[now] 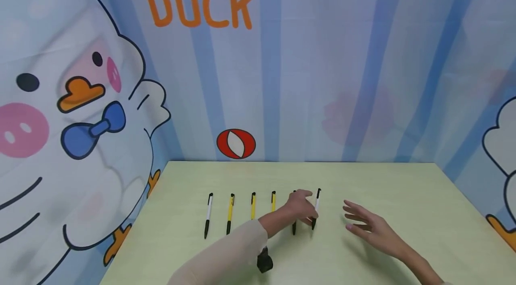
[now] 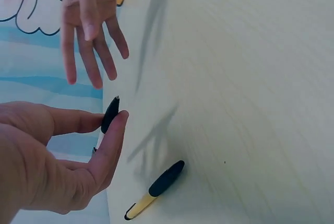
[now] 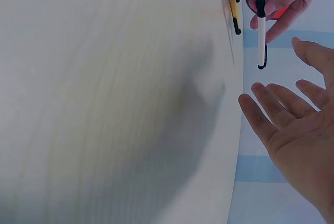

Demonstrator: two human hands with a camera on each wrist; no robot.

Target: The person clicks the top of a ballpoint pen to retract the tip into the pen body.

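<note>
A white ballpoint pen with a black grip [image 1: 317, 204] is pinched between the thumb and fingers of my left hand [image 1: 300, 205]. In the left wrist view the pen's black tip [image 2: 111, 113] shows between the fingers, and in the right wrist view its white barrel [image 3: 261, 41] hangs clear of the fingers. My right hand [image 1: 375, 230] is held to the right of the pen, palm turned toward it, fingers spread and holding nothing. Beneath my left hand lies another pen [image 1: 294, 228], partly hidden by that hand.
Left of my hands, a white pen [image 1: 208, 215] and several yellow pens [image 1: 230, 213] with black grips lie in a row on the pale table [image 1: 181, 182]. My left sleeve [image 1: 225, 253] covers part of the row. A printed curtain [image 1: 306, 61] stands behind the table.
</note>
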